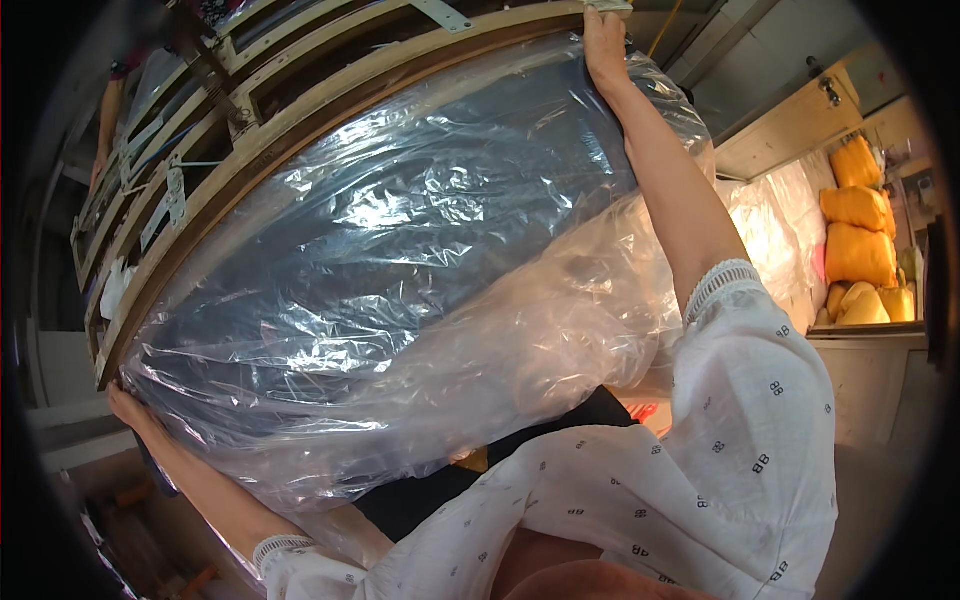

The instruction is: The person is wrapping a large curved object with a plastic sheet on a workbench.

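A long slatted wooden frame with metal brackets stands tilted across the upper left. Below its near rail hangs clear, wrinkled plastic sheeting over a dark surface, draping toward me. My left hand is closed at the rail's lower left end, beside the plastic; its fingertips are partly hidden. High up, my right arm reaches out and my right hand is closed round the frame's far end, by a small pale piece. The plastic spreads between both arms.
Several yellow-orange bundles sit on a shelf at the right, near a wooden board. Another person's arm shows beyond the frame at the upper left. A metal spring sits among the slats.
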